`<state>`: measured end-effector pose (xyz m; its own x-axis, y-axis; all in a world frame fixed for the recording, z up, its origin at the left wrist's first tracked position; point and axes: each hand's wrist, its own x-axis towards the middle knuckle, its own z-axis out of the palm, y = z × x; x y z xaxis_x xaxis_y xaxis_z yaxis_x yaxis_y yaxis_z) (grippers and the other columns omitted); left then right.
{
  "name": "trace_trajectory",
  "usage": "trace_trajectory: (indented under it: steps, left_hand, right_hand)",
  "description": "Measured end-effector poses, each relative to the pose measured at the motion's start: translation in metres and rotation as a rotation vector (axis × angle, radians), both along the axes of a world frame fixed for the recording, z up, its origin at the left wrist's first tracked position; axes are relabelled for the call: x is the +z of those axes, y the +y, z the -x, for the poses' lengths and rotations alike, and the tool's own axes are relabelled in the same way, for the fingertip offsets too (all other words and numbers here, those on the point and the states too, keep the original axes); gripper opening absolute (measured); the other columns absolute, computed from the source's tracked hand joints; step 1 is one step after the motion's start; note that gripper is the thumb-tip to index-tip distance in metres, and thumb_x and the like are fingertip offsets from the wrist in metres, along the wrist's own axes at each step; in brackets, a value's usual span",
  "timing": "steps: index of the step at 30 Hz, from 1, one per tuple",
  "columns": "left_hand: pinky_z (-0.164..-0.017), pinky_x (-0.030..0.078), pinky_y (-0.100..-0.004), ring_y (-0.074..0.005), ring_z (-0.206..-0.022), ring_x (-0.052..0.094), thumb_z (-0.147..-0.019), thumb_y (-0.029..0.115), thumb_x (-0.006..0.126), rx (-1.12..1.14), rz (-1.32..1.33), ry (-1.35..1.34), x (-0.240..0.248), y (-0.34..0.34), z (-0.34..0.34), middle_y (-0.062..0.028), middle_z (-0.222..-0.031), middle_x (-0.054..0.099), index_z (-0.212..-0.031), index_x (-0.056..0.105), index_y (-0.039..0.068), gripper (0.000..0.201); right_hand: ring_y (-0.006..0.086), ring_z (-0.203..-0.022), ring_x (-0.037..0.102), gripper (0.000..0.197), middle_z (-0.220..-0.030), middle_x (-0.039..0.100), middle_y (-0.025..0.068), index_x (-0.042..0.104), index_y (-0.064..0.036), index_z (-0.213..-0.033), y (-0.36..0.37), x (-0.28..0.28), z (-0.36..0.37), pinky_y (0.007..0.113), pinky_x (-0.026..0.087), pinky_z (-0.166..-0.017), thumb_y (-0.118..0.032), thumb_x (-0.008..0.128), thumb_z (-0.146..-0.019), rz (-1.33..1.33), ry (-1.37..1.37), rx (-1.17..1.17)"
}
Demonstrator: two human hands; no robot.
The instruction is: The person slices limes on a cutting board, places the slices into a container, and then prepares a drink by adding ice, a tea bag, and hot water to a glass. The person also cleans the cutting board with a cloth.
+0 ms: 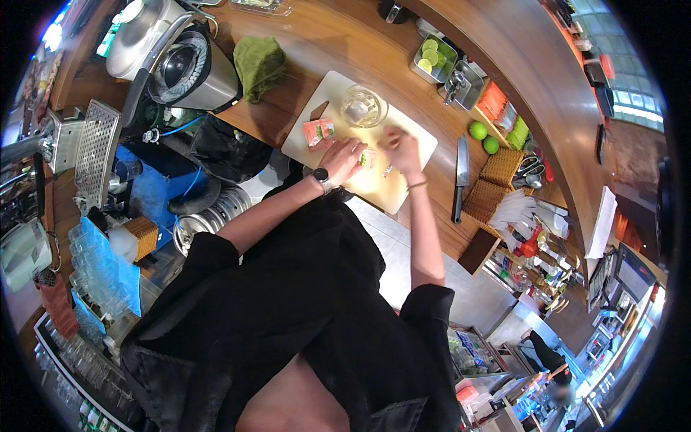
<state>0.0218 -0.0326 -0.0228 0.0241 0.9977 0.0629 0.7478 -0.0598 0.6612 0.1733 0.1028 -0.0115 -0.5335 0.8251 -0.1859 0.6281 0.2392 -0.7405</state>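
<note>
A cream cutting board (309, 155) lies on the wooden counter with a clear glass (362, 108), ice-like pieces inside, near its far corner. My left hand (344, 162), wearing a watch, rests over the near part of the board, fingers closed on a small pink-and-green packet (366, 159). Beside its knuckles lies a pink packet (317, 133). My right hand (403, 153) is raised over the board's right part, smeared by motion; a reddish spot shows at its fingers, but whether it holds something is unclear. A small torn-looking scrap (389, 171) lies between the hands.
Right of the board lies a large knife (461, 180). Beyond are limes (478, 130), a metal tin of cut limes (430, 59) and wicker baskets (502, 168). A green cloth (258, 67) and an ice bucket (209, 79) stand at left. Far off at lower right is another person (551, 360).
</note>
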Motion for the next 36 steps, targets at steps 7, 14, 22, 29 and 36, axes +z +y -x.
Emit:
trace_trajectory:
  steps: [7, 14, 22, 29, 36]
  left_hand:
    - [-0.090, 0.045, -0.0398, -0.0303, -0.104, 0.053, -0.070, 0.018, 0.075, -0.061, 0.050, 0.173, -0.014, 0.017, 0.001, -0.0134, -0.110, 0.053, -0.117, 0.052, 0.003, 0.054]
    - [-0.087, 0.049, -0.0307, -0.0194, -0.103, 0.059, -0.086, 0.024, 0.069, 0.225, 0.147, -0.758, -0.013, -0.003, 0.001, -0.0106, -0.113, 0.058, -0.124, 0.051, -0.001, 0.049]
    - [-0.074, 0.052, -0.0239, -0.0113, -0.082, 0.065, -0.089, 0.019, 0.065, 0.119, 0.191, -0.766, 0.029, -0.001, -0.002, -0.0064, -0.090, 0.069, -0.102, 0.066, -0.002, 0.024]
    - [-0.059, 0.049, -0.0332, -0.0237, -0.061, 0.062, -0.082, 0.016, 0.067, -0.172, 0.025, -0.297, 0.049, 0.005, 0.003, -0.0088, -0.070, 0.062, -0.084, 0.066, 0.004, 0.013]
    - [-0.062, 0.051, -0.0370, -0.0269, -0.066, 0.060, -0.079, 0.008, 0.065, -0.121, -0.342, -0.073, 0.046, -0.004, -0.011, -0.0089, -0.077, 0.061, -0.086, 0.065, 0.005, 0.008]
  right_hand:
    - [0.0251, -0.080, 0.064, 0.028, -0.091, 0.063, 0.0133, 0.063, -0.0015, -0.091, -0.058, -0.029, -0.018, 0.035, 0.052, -0.074, -0.008, 0.077, -0.068, -0.084, -0.067, -0.024]
    - [0.0113, -0.081, 0.063, 0.015, -0.092, 0.066, 0.0033, 0.059, -0.0020, -0.101, -0.083, -0.011, -0.042, 0.025, 0.052, -0.077, -0.006, 0.065, -0.088, 0.766, 0.679, -0.377]
    - [0.0092, -0.083, 0.057, 0.040, -0.101, 0.064, 0.0036, 0.055, -0.0005, -0.119, -0.109, 0.018, -0.036, 0.022, 0.044, -0.071, -0.020, 0.070, -0.087, 0.473, 0.488, -0.403]
    - [0.0069, -0.069, 0.057, 0.017, -0.081, 0.066, 0.0025, 0.066, -0.0020, -0.094, -0.085, 0.044, -0.031, 0.022, 0.046, -0.063, -0.018, 0.064, -0.090, 0.225, 0.276, -0.148]
    - [0.0057, -0.060, 0.052, 0.018, -0.072, 0.061, 0.0005, 0.065, 0.0004, -0.087, -0.093, -0.003, -0.029, 0.021, 0.042, -0.056, -0.016, 0.060, -0.093, 0.589, 0.492, -0.581]
